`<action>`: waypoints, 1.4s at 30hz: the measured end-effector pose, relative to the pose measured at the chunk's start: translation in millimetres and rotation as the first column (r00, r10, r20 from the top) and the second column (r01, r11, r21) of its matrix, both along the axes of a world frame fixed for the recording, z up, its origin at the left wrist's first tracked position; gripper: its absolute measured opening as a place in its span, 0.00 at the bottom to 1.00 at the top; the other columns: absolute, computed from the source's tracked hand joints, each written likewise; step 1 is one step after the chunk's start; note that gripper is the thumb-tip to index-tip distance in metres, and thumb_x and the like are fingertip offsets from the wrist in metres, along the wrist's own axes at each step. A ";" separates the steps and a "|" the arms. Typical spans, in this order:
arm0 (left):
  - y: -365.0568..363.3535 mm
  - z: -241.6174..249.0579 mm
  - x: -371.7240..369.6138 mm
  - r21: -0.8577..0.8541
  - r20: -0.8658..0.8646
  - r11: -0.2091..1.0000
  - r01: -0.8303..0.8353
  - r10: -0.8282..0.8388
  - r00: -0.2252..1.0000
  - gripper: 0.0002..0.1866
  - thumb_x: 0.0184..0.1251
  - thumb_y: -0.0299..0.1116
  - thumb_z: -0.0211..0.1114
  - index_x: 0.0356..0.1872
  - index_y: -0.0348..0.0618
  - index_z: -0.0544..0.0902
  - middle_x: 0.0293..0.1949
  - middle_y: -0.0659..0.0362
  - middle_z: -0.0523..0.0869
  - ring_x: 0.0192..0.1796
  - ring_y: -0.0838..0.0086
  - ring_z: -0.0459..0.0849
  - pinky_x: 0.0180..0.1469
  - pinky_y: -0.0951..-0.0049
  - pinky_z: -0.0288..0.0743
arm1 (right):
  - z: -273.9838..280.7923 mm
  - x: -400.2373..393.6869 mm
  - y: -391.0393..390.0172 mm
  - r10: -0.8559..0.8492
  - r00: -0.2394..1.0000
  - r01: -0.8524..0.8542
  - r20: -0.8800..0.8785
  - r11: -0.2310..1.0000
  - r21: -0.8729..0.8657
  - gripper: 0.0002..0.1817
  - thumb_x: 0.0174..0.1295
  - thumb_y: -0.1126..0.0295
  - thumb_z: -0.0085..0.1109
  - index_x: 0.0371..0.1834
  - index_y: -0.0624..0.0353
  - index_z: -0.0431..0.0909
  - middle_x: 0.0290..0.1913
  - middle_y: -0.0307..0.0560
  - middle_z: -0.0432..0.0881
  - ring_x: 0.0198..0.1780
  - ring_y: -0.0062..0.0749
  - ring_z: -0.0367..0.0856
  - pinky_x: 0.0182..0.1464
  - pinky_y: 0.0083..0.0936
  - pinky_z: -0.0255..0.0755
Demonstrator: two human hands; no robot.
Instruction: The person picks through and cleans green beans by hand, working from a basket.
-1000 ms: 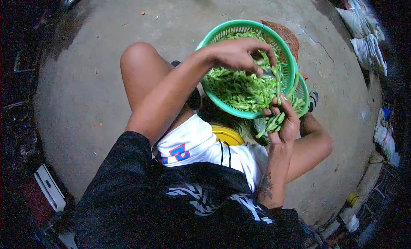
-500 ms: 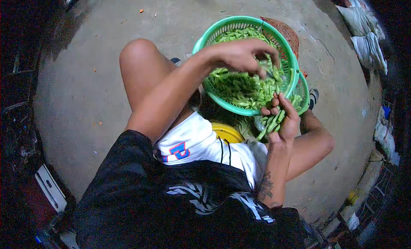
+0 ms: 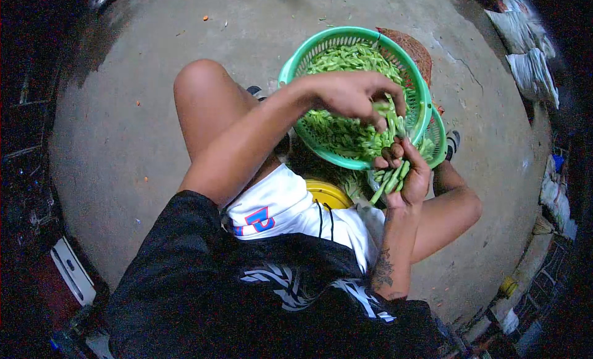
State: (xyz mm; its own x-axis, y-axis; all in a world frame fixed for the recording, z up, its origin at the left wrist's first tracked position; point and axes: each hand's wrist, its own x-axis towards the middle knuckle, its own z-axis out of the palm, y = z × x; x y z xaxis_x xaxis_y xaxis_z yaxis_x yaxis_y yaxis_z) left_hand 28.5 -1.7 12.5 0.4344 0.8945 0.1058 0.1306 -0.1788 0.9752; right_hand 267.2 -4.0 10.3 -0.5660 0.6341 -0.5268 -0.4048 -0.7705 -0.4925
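My right hand [image 3: 412, 174] is closed round a small bunch of green beans [image 3: 390, 181], their ends pointing down towards my lap. Just above it, my left hand [image 3: 355, 96] reaches across the basket with fingers and thumb curled together. Green strips and a pale, shiny sliver show by those left fingertips; what they grip is partly hidden and blurred. Below both hands, a round green plastic basket [image 3: 286, 75] holds a heap of cut green bean pieces [image 3: 349, 59]. A second green basket [image 3: 440, 133] sits partly beneath it on the right, with more green pieces inside.
A yellow round lid or tub [image 3: 328, 193] lies between my legs, with leafy greenery beside it. Behind the baskets is a reddish mesh sack [image 3: 412, 50]. White sacks [image 3: 532, 75] lie along the right edge, and a white box-like object [image 3: 73, 271] stands at left.
My left hand has come slightly lower and closer to the right hand, its fingertips now near the tops of the held beans. The basket appears shifted slightly down in view.
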 end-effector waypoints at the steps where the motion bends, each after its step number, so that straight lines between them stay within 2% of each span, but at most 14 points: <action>1: -1.2 -1.6 7.1 -0.091 0.093 0.994 0.068 -0.059 0.994 0.23 0.59 0.24 0.73 0.56 0.38 0.81 0.46 0.58 0.85 0.54 0.73 0.80 0.61 0.68 0.74 | 1.0 -1.3 -1.1 -0.021 1.000 0.020 -0.017 0.999 -0.034 0.08 0.74 0.66 0.55 0.45 0.60 0.77 0.27 0.33 0.76 0.27 0.17 0.70 0.35 0.25 0.70; 3: -1.3 -5.9 9.0 -0.179 0.200 0.974 0.142 -0.105 0.974 0.23 0.59 0.24 0.73 0.56 0.37 0.81 0.45 0.58 0.85 0.54 0.72 0.81 0.61 0.68 0.74 | -1.8 0.6 -1.4 0.001 0.996 -0.007 -0.087 0.998 -0.061 0.09 0.75 0.66 0.54 0.46 0.60 0.77 0.26 0.33 0.76 0.27 0.18 0.70 0.35 0.25 0.69; 6: 4.2 -4.8 -8.8 -0.143 0.051 0.984 0.104 -0.098 0.994 0.22 0.59 0.25 0.74 0.56 0.38 0.81 0.46 0.58 0.85 0.53 0.73 0.81 0.61 0.69 0.74 | -10.7 6.6 2.3 0.082 0.976 -0.097 -0.201 0.993 -0.064 0.10 0.77 0.67 0.51 0.48 0.61 0.78 0.26 0.32 0.72 0.28 0.18 0.67 0.37 0.24 0.65; 8: 4.3 1.4 -19.7 -0.272 0.014 0.957 -0.100 0.108 0.994 0.24 0.59 0.25 0.74 0.58 0.39 0.80 0.49 0.58 0.85 0.53 0.72 0.82 0.61 0.68 0.74 | -9.1 5.7 2.2 0.124 0.957 -0.151 -0.263 0.985 -0.084 0.11 0.76 0.66 0.52 0.47 0.62 0.80 0.25 0.31 0.72 0.28 0.18 0.66 0.36 0.23 0.64; 10: 6.8 -1.4 -20.5 -0.253 0.015 0.957 -0.140 0.149 0.989 0.26 0.59 0.26 0.74 0.61 0.39 0.80 0.53 0.57 0.85 0.55 0.72 0.82 0.61 0.68 0.75 | -6.7 2.2 1.1 0.115 0.962 -0.142 -0.246 0.986 -0.093 0.12 0.76 0.65 0.52 0.45 0.63 0.81 0.25 0.31 0.73 0.26 0.18 0.67 0.35 0.23 0.65; 12: 6.1 -2.7 -13.0 -0.114 0.096 0.986 -0.121 0.132 0.987 0.27 0.59 0.26 0.75 0.62 0.40 0.80 0.55 0.57 0.85 0.56 0.72 0.81 0.61 0.68 0.75 | -3.6 -0.3 0.3 0.170 0.972 -0.193 -0.163 0.972 -0.137 0.13 0.76 0.63 0.53 0.44 0.63 0.80 0.23 0.33 0.73 0.23 0.18 0.67 0.32 0.23 0.64; 14: 5.4 1.2 -9.9 -0.079 -0.003 0.987 -0.140 0.140 0.990 0.26 0.58 0.26 0.75 0.61 0.41 0.81 0.54 0.57 0.86 0.57 0.73 0.81 0.62 0.68 0.75 | -7.9 1.5 -0.1 0.214 0.960 -0.238 -0.179 0.964 -0.120 0.15 0.76 0.62 0.53 0.48 0.64 0.80 0.24 0.34 0.76 0.23 0.19 0.69 0.32 0.24 0.65; 16: 8.1 0.0 -11.7 -0.051 -0.064 0.992 -0.115 0.112 0.992 0.25 0.58 0.25 0.74 0.59 0.42 0.82 0.53 0.57 0.86 0.57 0.74 0.81 0.62 0.68 0.75 | 1.5 -0.9 -3.9 0.199 0.977 -0.205 -0.073 0.975 -0.087 0.18 0.77 0.60 0.53 0.52 0.65 0.81 0.28 0.36 0.80 0.25 0.19 0.72 0.34 0.24 0.69; 18: 10.0 -4.3 -16.5 -0.089 0.025 0.989 -0.115 0.117 0.993 0.23 0.59 0.25 0.74 0.57 0.41 0.82 0.51 0.57 0.86 0.56 0.74 0.81 0.60 0.69 0.75 | 3.9 -0.4 -7.3 0.152 0.988 -0.152 -0.013 0.986 -0.067 0.19 0.77 0.59 0.54 0.54 0.66 0.81 0.34 0.39 0.83 0.27 0.18 0.74 0.33 0.23 0.71; 20: 7.9 -1.2 -20.8 -0.151 -0.032 0.969 -0.196 0.193 0.981 0.21 0.59 0.24 0.74 0.55 0.39 0.82 0.50 0.58 0.86 0.54 0.74 0.81 0.58 0.69 0.75 | -6.3 4.8 -12.2 -0.012 0.985 -0.004 0.170 0.996 0.092 0.18 0.76 0.59 0.56 0.53 0.65 0.81 0.37 0.40 0.84 0.27 0.17 0.73 0.32 0.22 0.72; 30: 4.5 -11.4 -17.9 -0.026 -0.154 0.977 -0.214 0.207 0.966 0.22 0.57 0.30 0.75 0.54 0.39 0.82 0.48 0.57 0.86 0.54 0.72 0.80 0.59 0.67 0.74 | -16.3 27.2 -11.7 -0.043 0.995 0.038 0.093 0.998 0.054 0.18 0.77 0.58 0.55 0.49 0.65 0.83 0.32 0.40 0.85 0.24 0.18 0.70 0.29 0.23 0.71; 37: 1.0 -2.1 -14.5 -0.031 -0.175 0.982 -0.188 0.180 0.968 0.23 0.57 0.30 0.74 0.55 0.41 0.82 0.49 0.55 0.86 0.54 0.69 0.81 0.58 0.65 0.74 | -14.2 34.5 -8.3 -0.036 0.997 0.039 0.074 0.999 -0.030 0.17 0.76 0.61 0.55 0.48 0.65 0.83 0.30 0.38 0.83 0.24 0.18 0.70 0.29 0.24 0.70; 39: -1.8 4.9 -11.0 0.028 -0.323 0.974 -0.225 0.222 0.920 0.22 0.56 0.29 0.74 0.54 0.41 0.83 0.48 0.55 0.87 0.53 0.67 0.82 0.58 0.65 0.75 | -11.4 32.6 -10.2 -0.021 0.994 0.022 0.111 1.000 -0.005 0.16 0.75 0.62 0.55 0.47 0.65 0.84 0.30 0.38 0.83 0.24 0.18 0.70 0.30 0.24 0.69; 42: 4.8 -4.6 -14.2 -0.005 -0.201 0.981 -0.193 0.189 0.961 0.21 0.55 0.29 0.74 0.53 0.40 0.84 0.47 0.54 0.87 0.51 0.66 0.83 0.57 0.65 0.75 | -8.3 32.8 -14.8 -0.032 0.995 0.032 0.092 0.999 -0.001 0.15 0.75 0.63 0.55 0.46 0.64 0.84 0.30 0.38 0.83 0.23 0.18 0.70 0.30 0.24 0.69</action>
